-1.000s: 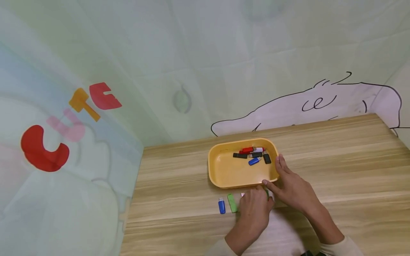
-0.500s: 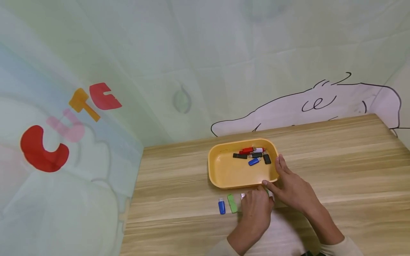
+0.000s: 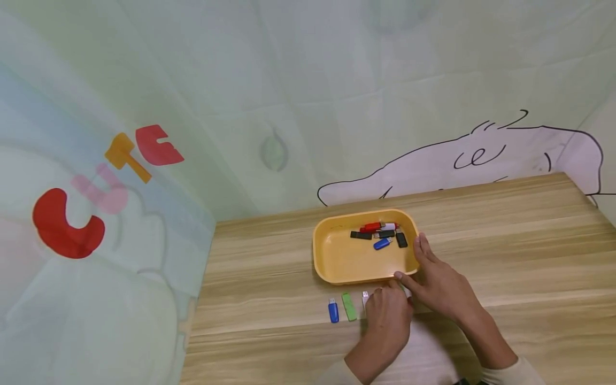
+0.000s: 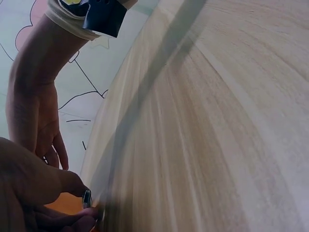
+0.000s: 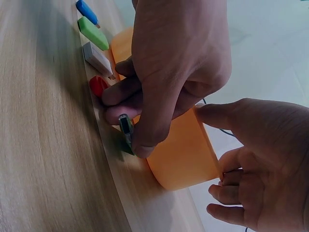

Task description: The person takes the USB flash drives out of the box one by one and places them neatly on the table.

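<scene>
Pale printed cloth [image 3: 298,80] is hanging behind a wood-grained table [image 3: 255,256], with colourful letters [image 3: 67,235] showing at the left of the frame. Right of centre in the lower half, a yellow-orange tray [image 3: 339,259] is sitting on the table, and several red, white, black and blue USB sticks [image 3: 382,244] are lying towards its upper right part. Just below the tray, the left hand [image 3: 389,315] is pinching a small stick [image 5: 125,123] between thumb and fingers, clamped close to the tabletop; only its metal end is showing clearly, so its full colour is hard to tell. At the tray's lower right corner, the right hand [image 3: 445,286] is resting with thumb and fingers apart, the thumb touching the near rim. Left of the pinching hand, a blue stick [image 3: 333,311], a green stick [image 3: 349,306] and a partly hidden white stick [image 3: 365,297] are lying in a row; the right wrist view is also showing a red piece [image 5: 98,85] beside the left fingertips.
</scene>
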